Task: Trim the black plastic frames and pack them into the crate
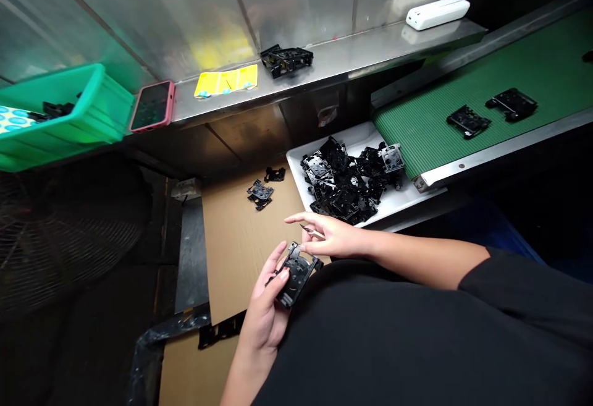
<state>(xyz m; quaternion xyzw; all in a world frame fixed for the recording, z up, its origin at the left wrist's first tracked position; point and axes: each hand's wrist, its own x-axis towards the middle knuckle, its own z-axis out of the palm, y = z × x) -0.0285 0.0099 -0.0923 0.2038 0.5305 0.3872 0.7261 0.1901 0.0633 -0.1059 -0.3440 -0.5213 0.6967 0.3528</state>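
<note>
Recorded at the work position: one black moulded plastic part [296,273], cradled in the left hand [264,316], with the left fingers [271,276] curled narrowly around its edge. Right hand [331,236] positioned at the part's upper end, right fingers [319,225] extended, thumb close against the part; actual grip not determinable. Thin dark pointed tip [304,228] noted at the right fingertips, too small to identify.

Directly beyond the hands, a cardboard sheet [236,251], bearing two similar black parts [259,194] set just apart. Next to the sheet, a white tray [393,199] heaped with loose black parts [343,183]. Further right, a green conveyor belt [546,66] carrying two more black parts [491,109], lying well apart from the tray.

Along the steel shelf [333,66]: a yellow sticker sheet [226,80], a single black part [286,60], a white device [438,13] and a phone in a pink case [152,106]. Beside the phone, a green plastic bin [60,115]. Lower left, a fan guard [60,239].
</note>
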